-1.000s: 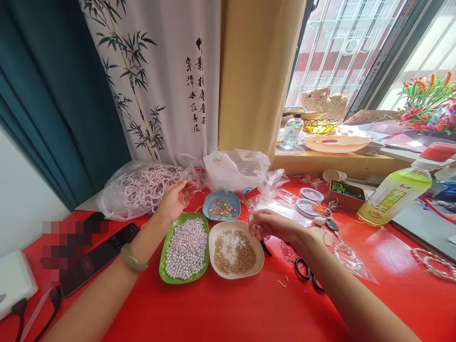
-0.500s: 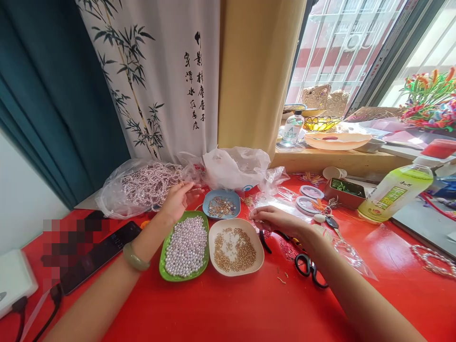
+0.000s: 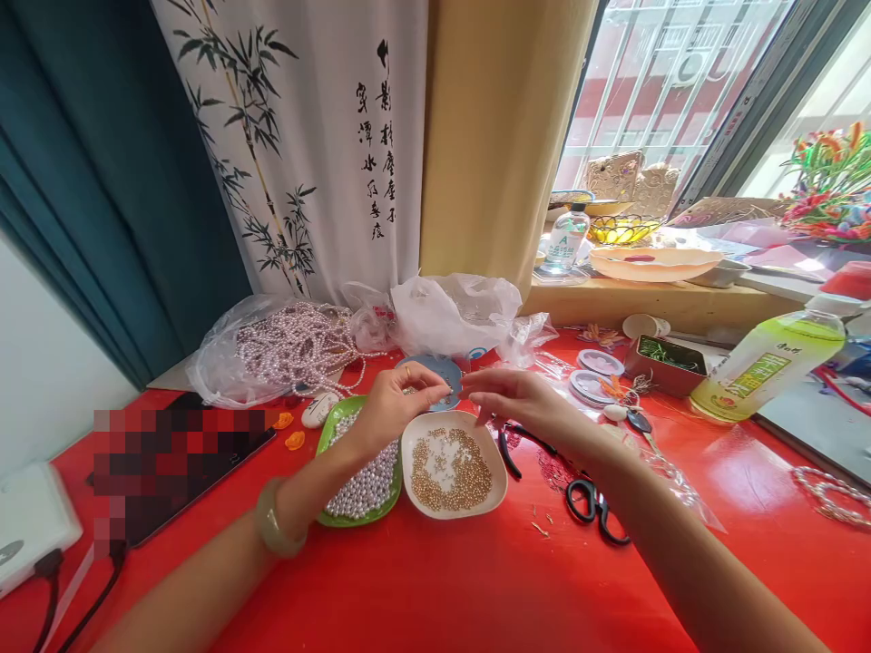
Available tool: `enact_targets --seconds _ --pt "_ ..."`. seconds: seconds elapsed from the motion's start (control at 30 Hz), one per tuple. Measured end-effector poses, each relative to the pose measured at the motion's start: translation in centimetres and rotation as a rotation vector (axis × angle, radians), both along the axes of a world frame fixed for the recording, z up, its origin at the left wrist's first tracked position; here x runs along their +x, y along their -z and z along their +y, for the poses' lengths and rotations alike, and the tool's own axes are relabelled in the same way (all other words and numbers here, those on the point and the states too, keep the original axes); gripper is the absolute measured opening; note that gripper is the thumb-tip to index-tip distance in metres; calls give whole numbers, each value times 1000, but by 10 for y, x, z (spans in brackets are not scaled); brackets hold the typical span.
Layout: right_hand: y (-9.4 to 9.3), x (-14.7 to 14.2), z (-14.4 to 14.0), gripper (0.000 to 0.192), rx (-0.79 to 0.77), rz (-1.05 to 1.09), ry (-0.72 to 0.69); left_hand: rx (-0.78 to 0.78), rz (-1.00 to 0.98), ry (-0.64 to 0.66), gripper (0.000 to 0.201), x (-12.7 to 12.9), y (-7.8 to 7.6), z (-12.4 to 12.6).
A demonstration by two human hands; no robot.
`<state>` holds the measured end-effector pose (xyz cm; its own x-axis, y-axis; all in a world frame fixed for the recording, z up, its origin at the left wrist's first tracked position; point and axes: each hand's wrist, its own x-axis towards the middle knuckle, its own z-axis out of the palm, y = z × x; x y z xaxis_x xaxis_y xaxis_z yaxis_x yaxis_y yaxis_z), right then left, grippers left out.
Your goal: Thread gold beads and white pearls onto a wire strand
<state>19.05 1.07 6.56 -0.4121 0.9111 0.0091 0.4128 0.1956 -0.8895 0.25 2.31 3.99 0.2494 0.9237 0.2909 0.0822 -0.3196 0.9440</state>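
Observation:
My left hand (image 3: 393,406), a ring on one finger, reaches over the far edge of the green dish (image 3: 322,519) of white pearl beads (image 3: 364,485). Its thumb and forefinger are pinched together in front of the blue dish (image 3: 442,367); what they hold is too small to name. Facing it closely, my right hand (image 3: 513,396) hovers above the far rim of the cream dish (image 3: 455,514), which holds small gold beads (image 3: 435,494). The right fingertips are drawn together, and anything between them is hidden. Most of the blue dish's contents are covered by my hands.
Bagged strands of pink pearls (image 3: 292,349) and a white plastic bag (image 3: 455,313) lie behind. To the right are pliers (image 3: 510,453), black-handled scissors (image 3: 595,512), thread spools (image 3: 592,385), a box (image 3: 663,367) and a drink bottle (image 3: 766,367). A phone (image 3: 197,490) lies left.
My left hand has moved right and nearer, from beside the bagged pearl strands to just across from my right hand. My right hand has shifted slightly left and up. The camera view has moved a little.

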Motion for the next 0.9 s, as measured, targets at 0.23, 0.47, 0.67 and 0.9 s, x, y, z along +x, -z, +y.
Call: enact_targets --seconds 0.23,0.47,0.67,0.9 --pt "-4 -15 -10 8 -108 120 41 63 44 44 16 6 1 -8" --pt "-4 -3 -6 13 -57 54 42 -31 458 137 19 1 36 12" --pt "3 7 3 17 -6 126 39 182 724 216 16 1 39 4" --pt "5 9 5 21 5 170 35 244 830 479 20 11 39 -10"
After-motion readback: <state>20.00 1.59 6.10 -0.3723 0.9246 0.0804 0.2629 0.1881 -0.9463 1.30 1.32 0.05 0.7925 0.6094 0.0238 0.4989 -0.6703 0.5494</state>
